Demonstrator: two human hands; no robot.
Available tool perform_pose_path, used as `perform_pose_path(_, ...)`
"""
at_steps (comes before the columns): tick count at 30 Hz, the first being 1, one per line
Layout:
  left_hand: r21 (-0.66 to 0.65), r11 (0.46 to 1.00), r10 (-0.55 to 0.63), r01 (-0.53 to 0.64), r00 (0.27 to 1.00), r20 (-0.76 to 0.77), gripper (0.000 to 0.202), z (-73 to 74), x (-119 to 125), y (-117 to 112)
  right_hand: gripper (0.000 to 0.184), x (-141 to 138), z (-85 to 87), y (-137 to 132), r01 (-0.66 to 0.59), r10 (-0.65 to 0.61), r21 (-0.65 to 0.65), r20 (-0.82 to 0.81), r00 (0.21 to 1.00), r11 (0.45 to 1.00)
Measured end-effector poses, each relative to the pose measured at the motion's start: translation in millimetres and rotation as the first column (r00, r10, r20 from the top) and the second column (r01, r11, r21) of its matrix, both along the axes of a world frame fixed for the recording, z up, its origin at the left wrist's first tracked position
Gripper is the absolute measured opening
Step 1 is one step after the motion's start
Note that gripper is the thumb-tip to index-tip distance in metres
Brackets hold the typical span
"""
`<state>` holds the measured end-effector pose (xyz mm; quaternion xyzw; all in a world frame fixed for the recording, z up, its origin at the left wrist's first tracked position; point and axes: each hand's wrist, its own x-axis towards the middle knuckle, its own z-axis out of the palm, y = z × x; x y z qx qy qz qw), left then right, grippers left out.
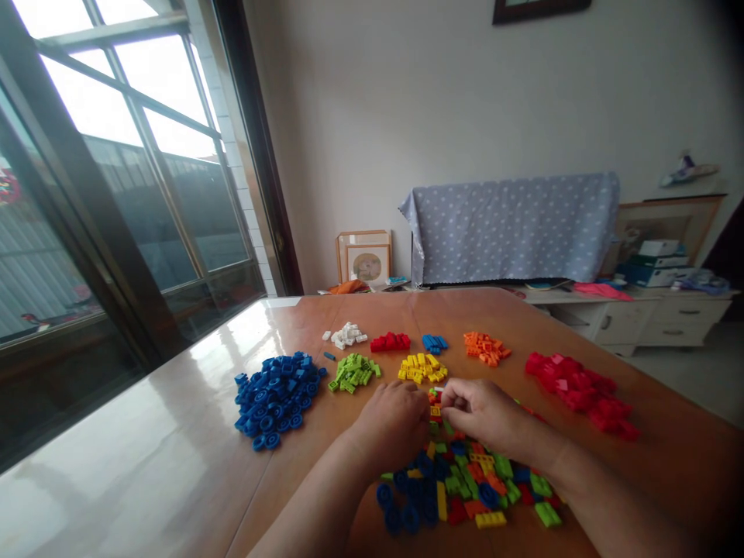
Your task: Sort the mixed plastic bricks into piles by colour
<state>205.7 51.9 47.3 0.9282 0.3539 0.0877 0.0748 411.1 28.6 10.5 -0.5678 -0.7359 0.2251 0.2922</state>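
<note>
My left hand (pixel 390 425) and my right hand (pixel 487 415) meet at the far edge of a mixed heap of coloured bricks (pixel 468 480) on the wooden table (pixel 191 434). Both hands are curled, fingertips pinched together around small bricks (pixel 435 404); what each holds is too small to name. Sorted piles lie beyond: blue round pieces (pixel 276 397), green bricks (pixel 353 373), yellow bricks (pixel 422 367), white bricks (pixel 346 335), a small red pile (pixel 390 342), small blue bricks (pixel 434 342), orange bricks (pixel 486 348) and a large red pile (pixel 578 391).
A large window (pixel 105 170) runs along the left. Behind the table stand a box under a dotted grey cloth (pixel 511 226), picture frames (pixel 364 257) on the floor and a white low cabinet (pixel 633 314) with papers and boxes on it.
</note>
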Motion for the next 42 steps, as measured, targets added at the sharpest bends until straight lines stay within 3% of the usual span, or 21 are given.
perform_pose_path(7,0.020,0.999,0.041,-0.042,0.996,0.076,0.007,7.7,-15.6,6.2,0.011,2.6,3.1,0.8,0.004,0.000,0.052,-0.076,0.997,0.999)
perform_pose_path(10,0.032,0.985,0.162,-0.170,0.971,0.174,0.010,6.2,-33.2,22.7,0.012,6.3,2.0,3.5,0.016,-0.006,0.076,-0.130,0.991,0.997)
perform_pose_path(13,-0.005,0.919,0.383,-0.395,0.889,0.252,0.010,0.3,-55.3,44.4,0.014,9.9,2.6,5.4,0.056,-0.041,0.087,-0.162,0.986,0.995)
perform_pose_path(17,-0.051,0.760,0.631,-0.648,0.715,0.300,0.009,-14.0,-76.9,67.4,0.014,13.1,2.7,6.9,0.090,-0.069,0.121,-0.168,0.983,0.989)
perform_pose_path(20,-0.073,0.702,0.694,-0.709,0.657,0.294,0.009,-23.8,-82.4,75.9,0.014,14.4,0.8,8.5,0.085,-0.063,0.116,-0.181,0.981,0.990)
perform_pose_path(25,-0.085,0.681,0.723,-0.728,0.648,0.238,0.010,-30.5,-84.8,80.1,0.017,16.3,-2.3,11.4,0.086,-0.062,0.135,-0.172,0.983,0.987)
perform_pose_path(30,-0.060,0.692,0.702,-0.720,0.651,0.288,0.010,-24.0,-82.7,76.6,0.019,16.2,-0.5,10.1,0.108,-0.080,0.142,-0.185,0.979,0.984)
perform_pose_path(33,-0.035,0.752,0.623,-0.658,0.693,0.364,0.010,-14.3,-68.5,67.1,0.021,13.9,2.5,7.9,0.113,-0.082,0.139,-0.208,0.975,0.984)
perform_pose_path(36,-0.052,0.871,0.457,-0.489,0.765,0.454,0.012,-6.1,-44.5,49.7,0.022,10.4,4.1,6.5,0.089,-0.063,0.083,-0.269,0.961,0.993)
perform_pose_path(38,-0.070,0.948,0.305,-0.311,0.819,0.487,0.013,-3.7,-27.6,35.6,0.023,7.9,3.8,6.3,0.057,-0.049,0.013,-0.352,0.935,0.998)
perform_pose_path(42,-0.132,0.990,0.107,-0.043,0.841,0.530,0.018,-6.4,-4.0,12.7,0.023,3.8,3.1,6.1,0.005,-0.032,-0.057,-0.483,0.875,0.998)
